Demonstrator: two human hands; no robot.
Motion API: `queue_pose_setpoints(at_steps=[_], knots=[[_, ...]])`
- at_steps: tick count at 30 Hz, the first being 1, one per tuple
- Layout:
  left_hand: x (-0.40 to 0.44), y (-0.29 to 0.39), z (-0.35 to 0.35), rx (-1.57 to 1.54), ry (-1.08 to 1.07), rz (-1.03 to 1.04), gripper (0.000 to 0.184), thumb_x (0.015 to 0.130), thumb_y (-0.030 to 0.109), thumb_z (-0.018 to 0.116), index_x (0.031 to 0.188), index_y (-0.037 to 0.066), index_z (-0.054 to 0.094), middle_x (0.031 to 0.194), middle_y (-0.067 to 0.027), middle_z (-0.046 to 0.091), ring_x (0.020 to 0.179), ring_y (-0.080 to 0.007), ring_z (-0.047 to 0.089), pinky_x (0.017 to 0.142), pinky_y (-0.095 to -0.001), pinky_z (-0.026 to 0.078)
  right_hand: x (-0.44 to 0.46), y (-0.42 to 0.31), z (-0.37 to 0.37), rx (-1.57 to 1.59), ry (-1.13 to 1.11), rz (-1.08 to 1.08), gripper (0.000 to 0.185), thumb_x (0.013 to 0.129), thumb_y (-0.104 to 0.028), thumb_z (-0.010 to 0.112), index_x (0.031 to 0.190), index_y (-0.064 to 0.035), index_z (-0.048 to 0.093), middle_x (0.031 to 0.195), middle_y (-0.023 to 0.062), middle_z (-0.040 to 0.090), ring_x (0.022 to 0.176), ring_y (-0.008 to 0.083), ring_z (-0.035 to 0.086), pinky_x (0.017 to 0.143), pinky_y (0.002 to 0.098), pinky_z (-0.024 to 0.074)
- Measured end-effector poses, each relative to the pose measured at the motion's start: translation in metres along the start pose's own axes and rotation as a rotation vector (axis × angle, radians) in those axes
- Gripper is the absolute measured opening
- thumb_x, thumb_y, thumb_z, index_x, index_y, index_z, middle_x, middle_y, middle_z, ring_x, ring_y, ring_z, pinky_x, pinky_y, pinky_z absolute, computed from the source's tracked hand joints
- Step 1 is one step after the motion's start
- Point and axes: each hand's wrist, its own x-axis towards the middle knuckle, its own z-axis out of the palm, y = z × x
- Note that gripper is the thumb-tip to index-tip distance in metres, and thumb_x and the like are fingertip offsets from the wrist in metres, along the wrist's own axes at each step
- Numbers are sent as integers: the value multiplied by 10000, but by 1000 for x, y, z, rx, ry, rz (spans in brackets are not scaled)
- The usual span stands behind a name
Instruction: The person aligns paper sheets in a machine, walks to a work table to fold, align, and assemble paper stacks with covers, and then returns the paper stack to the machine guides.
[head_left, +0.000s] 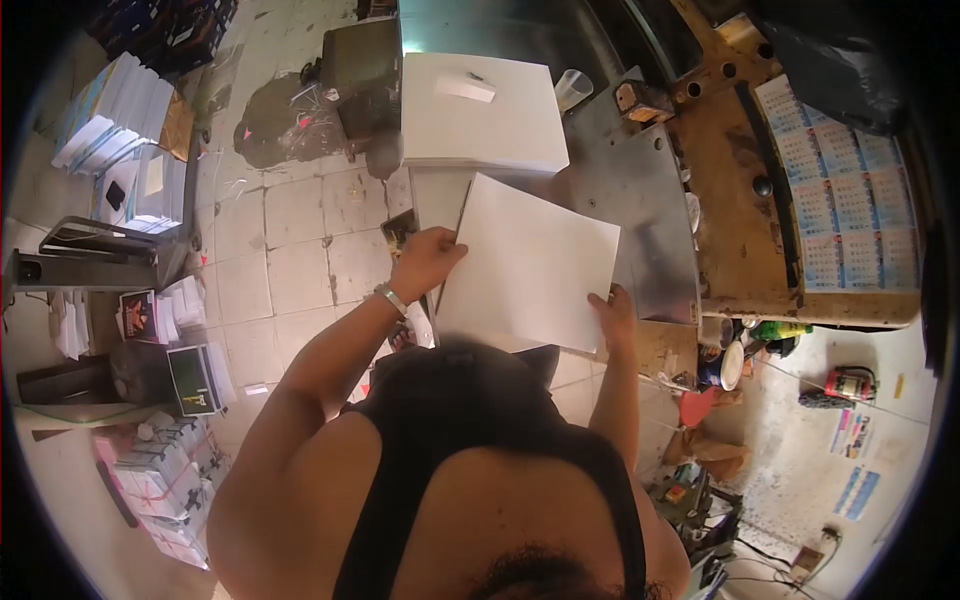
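Note:
Between both hands is white paper (535,265), held at a slant in front of my body; whether it is one sheet or a thin stack I cannot tell. My left hand (428,265) is closed on its left edge, with a band on the wrist. At the lower right edge, my right hand (613,315) grips the paper, its thumb on top and the other fingers partly hidden. Just beyond lies a thick stack of white paper (490,125), with a small white slip (465,88) and a small dark object on top.
A metal work surface (640,190) extends to the right, with a clear cup (573,88) and small box (643,100). Printed sheets (840,190) lie on a brown board. Paper bundles (115,115) stand at left. A fire extinguisher (850,385) is at lower right.

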Motion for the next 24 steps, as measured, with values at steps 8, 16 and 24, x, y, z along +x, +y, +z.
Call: queue_pose_setpoints(at_steps=[8,16,24], knots=[[1,14,8,30,-44,-28,390,879,285,791,1080,-41,721,892,-146,766,769,-228,749,717,-350,594,18,6,-16,-342,164,-126,377,779,-108,816,1098,47,689,908,92,713,855,209,667,801,361,524],[-5,38,-8,-110,-136,-159,397,889,274,798,1082,-64,722,846,-135,765,630,-177,730,642,-312,582,22,7,-12,-350,208,-140,386,762,-129,845,1085,41,718,938,87,716,850,186,650,787,348,527],[-7,32,-8,-115,-92,-156,418,892,331,789,1062,-48,746,863,-148,778,696,-208,756,701,-324,592,25,14,-15,-423,240,-129,419,779,-147,844,1133,29,707,981,94,706,897,193,647,812,342,524]])
